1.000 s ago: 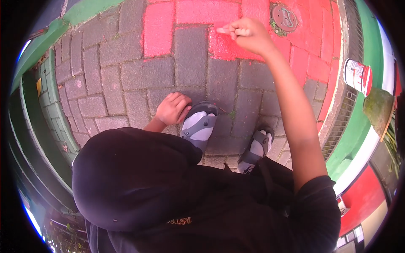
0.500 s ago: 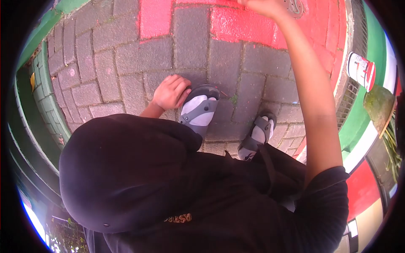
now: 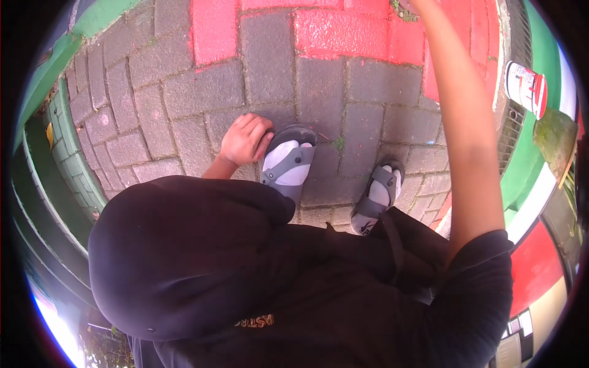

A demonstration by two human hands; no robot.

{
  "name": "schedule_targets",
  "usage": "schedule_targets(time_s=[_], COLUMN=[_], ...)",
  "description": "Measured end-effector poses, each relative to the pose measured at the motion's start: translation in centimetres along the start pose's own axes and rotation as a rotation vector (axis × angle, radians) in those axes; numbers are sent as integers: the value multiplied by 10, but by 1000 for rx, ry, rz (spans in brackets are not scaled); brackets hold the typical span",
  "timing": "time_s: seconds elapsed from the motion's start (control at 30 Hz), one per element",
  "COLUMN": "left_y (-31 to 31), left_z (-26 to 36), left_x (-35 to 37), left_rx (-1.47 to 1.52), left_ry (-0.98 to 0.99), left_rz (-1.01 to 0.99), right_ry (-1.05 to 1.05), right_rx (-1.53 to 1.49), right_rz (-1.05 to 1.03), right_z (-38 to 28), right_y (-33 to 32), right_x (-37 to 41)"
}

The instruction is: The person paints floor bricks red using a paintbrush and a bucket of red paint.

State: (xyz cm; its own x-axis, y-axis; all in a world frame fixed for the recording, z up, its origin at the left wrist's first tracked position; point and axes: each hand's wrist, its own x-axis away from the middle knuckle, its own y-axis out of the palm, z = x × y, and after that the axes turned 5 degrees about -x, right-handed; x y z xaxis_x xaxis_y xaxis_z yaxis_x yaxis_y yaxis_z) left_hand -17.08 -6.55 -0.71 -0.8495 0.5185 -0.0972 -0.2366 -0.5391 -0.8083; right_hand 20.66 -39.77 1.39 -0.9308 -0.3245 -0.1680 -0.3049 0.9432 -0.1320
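Observation:
My left hand (image 3: 245,140) hangs in loosely curled fingers just beside my left sandal (image 3: 285,156), with nothing visible in it. Forward to the upper right stretches my right arm (image 3: 460,116). Only a bit of my right hand (image 3: 423,5) shows at the top edge, its fingers cut off, so whatever it may hold is hidden. Close to it is a small roundish brownish-green patch or object (image 3: 405,11) that I cannot make out. Wet-looking red paint (image 3: 343,34) covers the pavers near that hand. Closer to my feet, the pavers (image 3: 322,86) are bare grey.
A white and red paint can (image 3: 523,89) lies tilted in this view at the right, by a drain grate (image 3: 512,141). Behind it is a mossy pot (image 3: 554,141). A green kerb (image 3: 80,150) runs along the left. My right sandal (image 3: 381,184) is planted on the pavers.
My right hand has moved right and farther up, mostly out of view. The view has shifted slightly. My left hand keeps its curled pose beside the sandal.

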Motion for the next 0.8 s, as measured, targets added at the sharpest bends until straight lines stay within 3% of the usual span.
schedule_targets(time_s=[0.03, 0.07, 0.13, 0.23, 0.3, 0.33, 0.4, 0.43, 0.57, 0.63, 0.67, 0.7, 0.73, 0.77, 0.8], left_y=[-1, 0, 3, 0, 0, 0, -1, 0, 1, 1, 1, 3, 6, 8, 6], left_z=[1, 1, 1, 2, 3, 4, 6, 6, 7, 8, 9, 10, 10, 8, 8], left_x=[0, 1, 1, 1, 0, -1, -2, -3, -4, -2, -1, 0, -1, 0, -3], left_rx=[4, 9, 7, 2, -8, -20, -24, -36, -47, -40, -42, -60, -77, -64, -65], left_ry=[-8, -16, -11, -1, -9, 22, 2, 35, 27, 15, 49, 20, -6, 3, 38], left_rz=[4, 10, 14, 18, 19, 22, 10, 13, 16, 7, -9, -6, 1, 1, -7], right_ry=[-83, -73, 91, 75, 261, 244, 398, 379, 219, 53, 270, 342, 158, 4, 27], right_rx=[223, 225, 578, 511, 138, 148, 82, 90, 563, 568, 505, 266, 480, 447, 420], right_rz=[-92, -94, -255, -341, -373, -347, -257, -229, 608, 615, 558, 417, 215, 203, 205], right_z=[-15, -9, -2, -63, -69, -71, -77, -74, -50, -38, -50, -61, -56, -59, -77], right_y=[4, 5, 4, 22, 21, 17, 5, -7, -31, 5, 39, 70, 100, 130, 148], right_x=[28, 57, 107, 147, 158, 152, 138, 133, 129, 146, 155, 166, 173, 174, 169])
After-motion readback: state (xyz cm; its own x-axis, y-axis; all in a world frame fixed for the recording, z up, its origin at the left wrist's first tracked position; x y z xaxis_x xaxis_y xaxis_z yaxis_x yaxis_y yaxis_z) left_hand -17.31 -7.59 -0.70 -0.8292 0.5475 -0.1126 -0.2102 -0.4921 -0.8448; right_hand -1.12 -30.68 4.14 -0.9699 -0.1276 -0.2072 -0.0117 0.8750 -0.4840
